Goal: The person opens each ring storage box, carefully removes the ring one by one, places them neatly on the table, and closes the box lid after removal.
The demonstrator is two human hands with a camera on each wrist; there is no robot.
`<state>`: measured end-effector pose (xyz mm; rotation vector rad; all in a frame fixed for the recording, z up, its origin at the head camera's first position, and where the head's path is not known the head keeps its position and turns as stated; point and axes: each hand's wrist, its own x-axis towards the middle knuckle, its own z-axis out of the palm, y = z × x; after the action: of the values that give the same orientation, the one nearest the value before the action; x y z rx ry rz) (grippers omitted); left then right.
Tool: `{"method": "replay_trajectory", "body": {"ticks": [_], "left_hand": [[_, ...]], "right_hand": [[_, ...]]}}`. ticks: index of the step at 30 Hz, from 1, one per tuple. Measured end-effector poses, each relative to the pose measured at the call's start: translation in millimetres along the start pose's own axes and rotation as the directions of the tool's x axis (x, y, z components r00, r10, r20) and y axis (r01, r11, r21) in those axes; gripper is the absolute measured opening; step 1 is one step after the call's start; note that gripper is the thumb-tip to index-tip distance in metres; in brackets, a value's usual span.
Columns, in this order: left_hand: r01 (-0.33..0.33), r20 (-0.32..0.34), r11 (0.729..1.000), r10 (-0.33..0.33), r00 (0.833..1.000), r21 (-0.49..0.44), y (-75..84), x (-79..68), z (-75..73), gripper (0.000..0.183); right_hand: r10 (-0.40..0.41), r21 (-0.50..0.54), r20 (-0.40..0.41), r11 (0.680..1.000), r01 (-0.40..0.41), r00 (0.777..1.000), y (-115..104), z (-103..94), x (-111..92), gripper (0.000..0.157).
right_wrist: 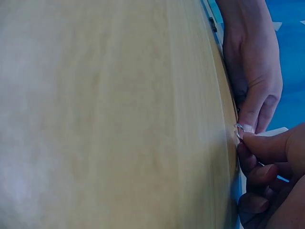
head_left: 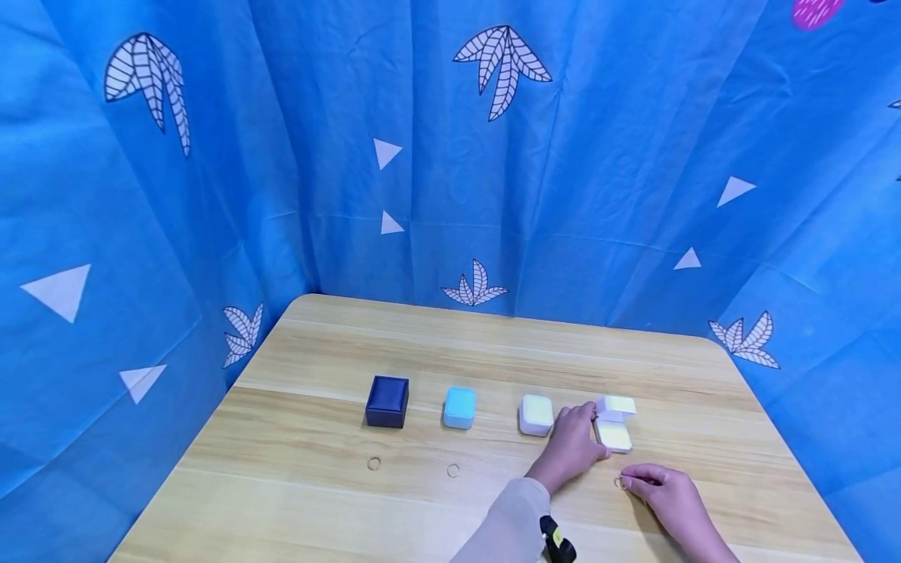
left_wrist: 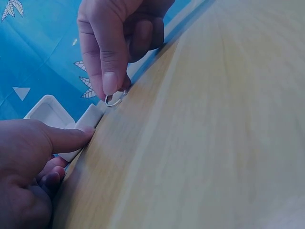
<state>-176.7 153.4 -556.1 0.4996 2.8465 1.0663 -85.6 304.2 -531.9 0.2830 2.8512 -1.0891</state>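
Observation:
A white ring box [head_left: 614,437] stands with its lid raised at the right of the table. My left hand [head_left: 572,444] grips it from its left side, thumb along the front edge of the base in the left wrist view. Between thumb and fingertip, my right hand [head_left: 667,498] pinches a thin metal ring [left_wrist: 114,99], close to the tabletop and in front of the box. The right wrist view shows the ring [right_wrist: 239,129] at the right fingertips, with the left hand [right_wrist: 255,67] just beyond.
Left of the open box are a closed white box [head_left: 536,414], a light blue box [head_left: 460,407] and a dark blue box [head_left: 387,401]. Two more rings lie nearer the front: one ring [head_left: 374,464] and another ring [head_left: 453,471]. A blue curtain [head_left: 436,180] hangs behind the wooden table [head_left: 296,500].

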Motion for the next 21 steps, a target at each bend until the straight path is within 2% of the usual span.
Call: {"method": "replay_trajectory", "body": {"ticks": [9, 21], "left_hand": [[-0.006, 0.004, 1.000, 0.006, 1.000, 0.016, 2.1, -0.3, -1.8, 0.079], [0.013, 0.020, 1.000, -0.013, 1.000, -0.009, 1.2, 0.1, -1.1, 0.080]], "right_hand": [[-0.004, -0.047, -0.009, 0.999, 0.004, 1.000, -2.0, -1.0, 0.5, 0.012], [-0.010, -0.071, -0.005, 0.997, 0.009, 1.000, -3.6, -1.8, 1.1, 0.010]]}}
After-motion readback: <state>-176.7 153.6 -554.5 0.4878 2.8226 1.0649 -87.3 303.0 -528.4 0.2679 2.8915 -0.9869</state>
